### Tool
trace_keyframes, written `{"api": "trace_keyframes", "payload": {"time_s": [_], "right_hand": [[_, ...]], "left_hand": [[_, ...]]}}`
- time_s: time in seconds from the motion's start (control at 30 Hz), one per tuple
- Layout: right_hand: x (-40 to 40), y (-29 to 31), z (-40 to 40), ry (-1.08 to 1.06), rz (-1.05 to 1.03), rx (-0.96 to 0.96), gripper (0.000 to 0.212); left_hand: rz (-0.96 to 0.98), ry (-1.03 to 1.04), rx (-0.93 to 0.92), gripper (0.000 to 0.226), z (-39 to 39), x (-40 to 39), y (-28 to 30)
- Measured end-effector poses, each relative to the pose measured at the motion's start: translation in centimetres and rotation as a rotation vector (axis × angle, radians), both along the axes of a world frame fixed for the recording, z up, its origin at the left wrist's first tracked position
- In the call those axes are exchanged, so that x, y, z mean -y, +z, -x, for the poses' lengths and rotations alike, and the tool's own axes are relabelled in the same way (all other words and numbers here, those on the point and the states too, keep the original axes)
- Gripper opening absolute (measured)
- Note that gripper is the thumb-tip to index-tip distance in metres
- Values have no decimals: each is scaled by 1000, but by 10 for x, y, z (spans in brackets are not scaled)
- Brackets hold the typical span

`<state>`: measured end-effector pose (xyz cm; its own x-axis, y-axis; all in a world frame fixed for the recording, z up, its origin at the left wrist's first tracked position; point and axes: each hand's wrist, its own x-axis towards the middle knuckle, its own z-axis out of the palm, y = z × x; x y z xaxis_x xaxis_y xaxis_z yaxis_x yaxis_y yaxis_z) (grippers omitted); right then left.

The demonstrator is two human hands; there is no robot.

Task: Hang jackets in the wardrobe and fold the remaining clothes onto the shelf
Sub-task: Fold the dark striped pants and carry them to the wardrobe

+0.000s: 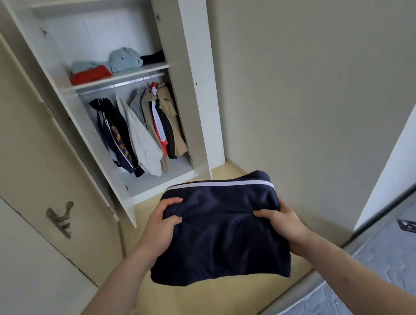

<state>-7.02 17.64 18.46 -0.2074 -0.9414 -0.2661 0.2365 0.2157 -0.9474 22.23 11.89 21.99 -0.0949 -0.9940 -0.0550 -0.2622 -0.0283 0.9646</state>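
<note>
Beige walls, open white wardrobe (194,82), yellowish floor (191,308), grey mattress (403,265).

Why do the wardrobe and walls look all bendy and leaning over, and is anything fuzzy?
In the head view, the wide-angle lens bends straight lines, so the wardrobe leans and the bed edge curves; the light is soft and even, without glare; the folded navy garment and both hands, left hand and right hand, look fairly sharp, while the hanging jackets look a little soft.
</note>
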Motion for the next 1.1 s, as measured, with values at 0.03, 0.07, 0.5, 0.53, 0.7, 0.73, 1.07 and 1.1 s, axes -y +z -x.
{"api": "trace_keyframes", "payload": {"time_s": [0.03,0.07,0.5,0.53,0.7,0.73,1.07,1.1], "right_hand": [[20,3,1,24,5,-7,50],[41,7,3,46,12,-16,52],[297,58,-43,234,96,-63,45],[316,58,-47,234,95,-65,45],[412,63,-76,209,84,-83,53],[431,65,-82,204,82,-87,54],[603,97,-123,179,117,-141,49],[621,101,-124,174,126,-150,48]], "left_hand": [[-1,16,4,50,0,15,3],[4,35,4,50,-1,30,6],[84,203,-25,50,-54,227,50],[89,208,-30,49,-58,245,51],[117,194,-40,47,-86,341,58],[115,188,-38,47,-92,360,60],[157,155,-20,48,-134,545,84],[163,156,-13,48,-135,562,87]]}}
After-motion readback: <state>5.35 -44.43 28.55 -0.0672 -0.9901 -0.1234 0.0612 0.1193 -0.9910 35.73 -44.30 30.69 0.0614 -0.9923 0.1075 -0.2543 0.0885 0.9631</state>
